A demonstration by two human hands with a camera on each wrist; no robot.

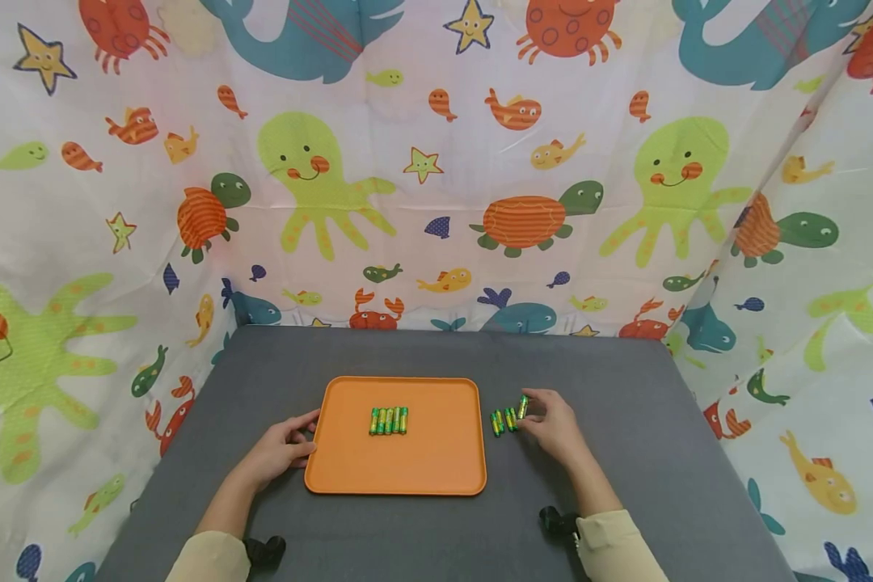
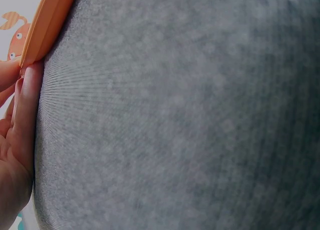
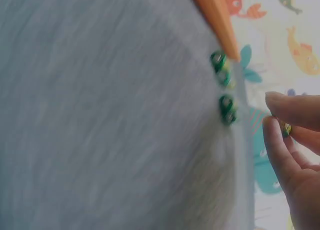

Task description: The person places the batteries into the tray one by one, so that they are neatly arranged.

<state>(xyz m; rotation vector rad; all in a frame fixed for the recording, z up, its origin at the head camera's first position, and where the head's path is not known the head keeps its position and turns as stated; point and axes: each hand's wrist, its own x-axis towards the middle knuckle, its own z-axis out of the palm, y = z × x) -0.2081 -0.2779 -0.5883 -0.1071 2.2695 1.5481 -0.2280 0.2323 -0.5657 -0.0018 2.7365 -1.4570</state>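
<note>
An orange tray (image 1: 396, 469) lies on the grey table, with several green-and-yellow batteries (image 1: 389, 420) standing side by side in a row within it. My left hand (image 1: 284, 446) holds the tray's left edge; in the left wrist view its fingertips (image 2: 33, 72) meet the tray rim (image 2: 50, 25). To the right of the tray, my right hand (image 1: 553, 424) pinches one battery (image 1: 523, 406) between thumb and fingers. That battery (image 3: 286, 129) shows only partly behind the fingers in the right wrist view. Several more batteries (image 3: 227, 109) rest on the table between tray and right hand.
The grey table (image 1: 407, 537) reaches back to a hanging curtain (image 1: 436, 234) printed with sea animals, which also closes off both sides. Dark wrist-worn devices (image 1: 557, 522) sit at both sleeves, low over the table's near part.
</note>
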